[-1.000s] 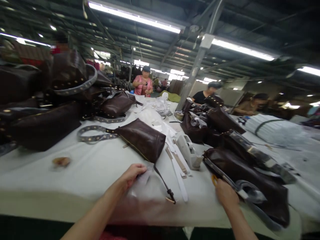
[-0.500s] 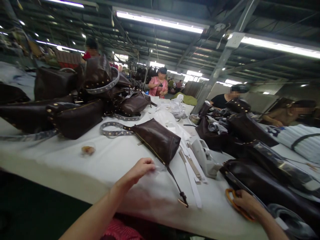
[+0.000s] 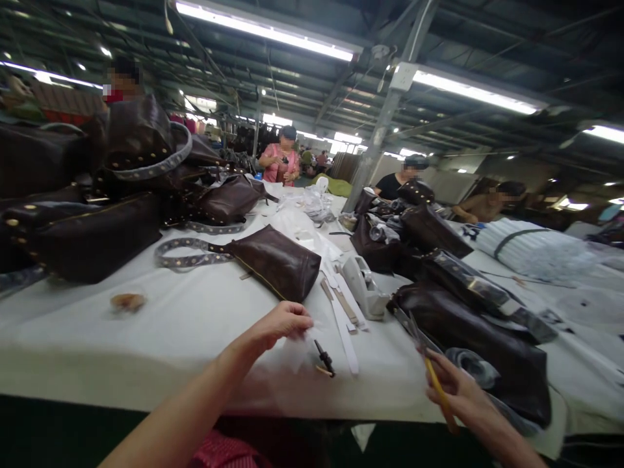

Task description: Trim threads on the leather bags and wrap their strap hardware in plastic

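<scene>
White-covered table crowded on both sides

To the left of the left hand, a heap of dark brown studded leather bags is cut off by the frame edge. Space beyond the right hand is blocked by a bulky dark brown leather bag. Just past the left hand, a gold-zipped brown leather bag is laid; whether it is touched cannot be told. Between the hands, a white tape dispenser is set. Yellow-handled metal scissors are gripped in the right hand; blurred clear film, its edges indistinct, is pinched by the left.

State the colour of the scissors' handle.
The handle is yellow-orange, best seen in the head view.
</scene>
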Demonstrator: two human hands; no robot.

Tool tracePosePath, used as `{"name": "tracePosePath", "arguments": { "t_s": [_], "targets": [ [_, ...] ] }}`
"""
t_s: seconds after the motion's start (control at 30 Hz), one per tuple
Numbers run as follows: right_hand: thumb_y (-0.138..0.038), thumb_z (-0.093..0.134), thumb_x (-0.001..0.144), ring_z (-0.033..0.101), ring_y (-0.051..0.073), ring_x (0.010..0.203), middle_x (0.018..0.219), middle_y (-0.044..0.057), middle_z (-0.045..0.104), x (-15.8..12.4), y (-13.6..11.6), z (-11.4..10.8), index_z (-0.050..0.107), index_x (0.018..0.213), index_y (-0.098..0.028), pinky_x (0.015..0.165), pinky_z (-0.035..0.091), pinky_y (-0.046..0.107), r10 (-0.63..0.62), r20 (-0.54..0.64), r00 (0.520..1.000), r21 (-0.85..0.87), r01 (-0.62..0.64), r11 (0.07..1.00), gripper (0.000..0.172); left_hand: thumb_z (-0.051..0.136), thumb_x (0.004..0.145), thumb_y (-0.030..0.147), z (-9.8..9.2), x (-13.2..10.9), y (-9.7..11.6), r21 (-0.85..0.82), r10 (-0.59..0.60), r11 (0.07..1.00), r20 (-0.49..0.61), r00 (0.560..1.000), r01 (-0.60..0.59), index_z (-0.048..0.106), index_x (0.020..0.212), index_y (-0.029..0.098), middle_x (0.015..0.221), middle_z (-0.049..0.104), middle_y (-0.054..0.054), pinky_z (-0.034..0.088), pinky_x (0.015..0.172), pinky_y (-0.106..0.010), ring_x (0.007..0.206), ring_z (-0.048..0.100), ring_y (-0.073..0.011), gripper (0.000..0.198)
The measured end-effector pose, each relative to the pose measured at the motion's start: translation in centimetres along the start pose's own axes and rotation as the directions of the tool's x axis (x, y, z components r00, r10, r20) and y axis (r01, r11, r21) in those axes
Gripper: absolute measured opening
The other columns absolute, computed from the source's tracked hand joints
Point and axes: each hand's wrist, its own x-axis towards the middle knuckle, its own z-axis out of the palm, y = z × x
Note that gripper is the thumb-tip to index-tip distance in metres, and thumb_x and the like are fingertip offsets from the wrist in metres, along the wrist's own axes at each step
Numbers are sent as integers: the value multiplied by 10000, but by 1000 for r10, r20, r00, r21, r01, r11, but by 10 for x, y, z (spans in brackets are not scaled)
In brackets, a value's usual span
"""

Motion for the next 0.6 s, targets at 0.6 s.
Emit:
{"name": "tracePosePath", "arguments": {
  "t_s": [0.6],
  "targets": [
    [-440, 601, 637, 486, 149, 692, 888, 47, 538, -94, -12, 102, 587, 1198, -178, 589, 385, 263, -78, 362, 929, 195, 6, 981, 620, 563, 551, 300, 74, -2, -12, 245, 0, 967, 261, 965, -67, 560, 557, 150, 497, 455, 47, 226, 495, -249, 485, 351, -86, 151]
  ]
}}
